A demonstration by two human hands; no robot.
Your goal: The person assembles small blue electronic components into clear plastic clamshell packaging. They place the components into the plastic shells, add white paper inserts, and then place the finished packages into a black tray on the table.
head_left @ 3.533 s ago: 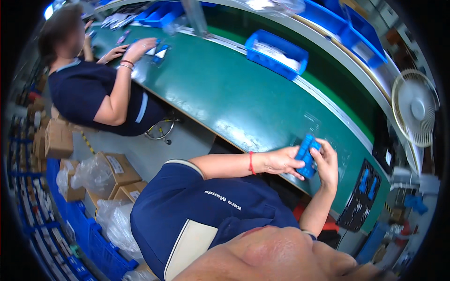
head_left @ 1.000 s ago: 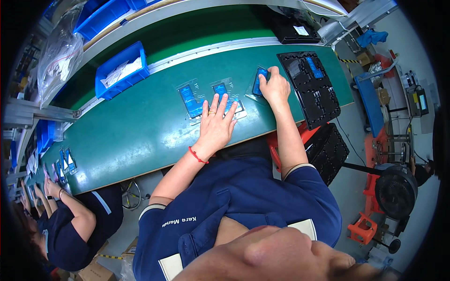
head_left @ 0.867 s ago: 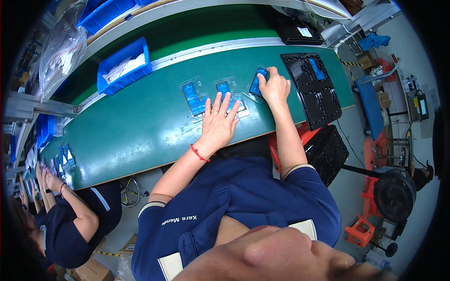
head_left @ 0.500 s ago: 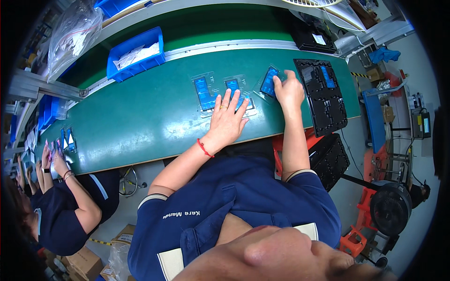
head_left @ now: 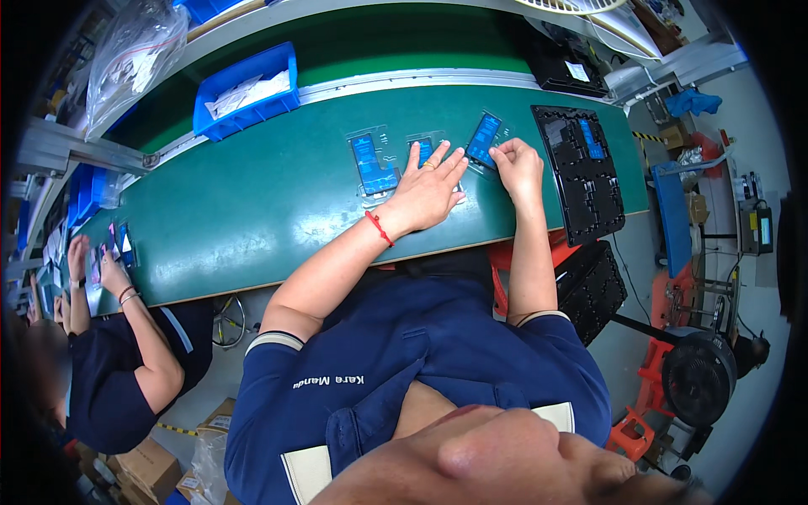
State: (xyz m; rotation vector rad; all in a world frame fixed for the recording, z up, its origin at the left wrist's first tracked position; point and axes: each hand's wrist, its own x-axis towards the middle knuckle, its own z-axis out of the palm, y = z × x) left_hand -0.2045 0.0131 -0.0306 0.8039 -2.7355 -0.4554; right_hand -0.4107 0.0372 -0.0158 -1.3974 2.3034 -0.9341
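My left hand (head_left: 431, 189) lies palm down with fingers spread over a flat blue battery (head_left: 426, 148) in the middle, hiding most of it. To its left, an L-shaped blue battery (head_left: 370, 164) sits on clear plastic on the table. My right hand (head_left: 518, 168) has thumb and forefinger pinched at the lower right edge of a third blue battery (head_left: 484, 139). Clear plastic film (head_left: 502, 130) sticks out past that battery's right side. The fingertips seem to grip the film there, though the exact contact is too small to see.
Right of my hand, a black moulded tray (head_left: 585, 181) holds one blue battery (head_left: 591, 139). A blue bin (head_left: 248, 93) with white papers stands at the table's (head_left: 278, 202) back. A co-worker's hands (head_left: 105, 269) handle small items at the far left. A black fan (head_left: 700, 379) stands lower right.
My left hand has slid right over the middle battery, uncovering more of the left one. My right thumb and forefinger have closed at the right battery's edge, and that battery sits slightly farther away.
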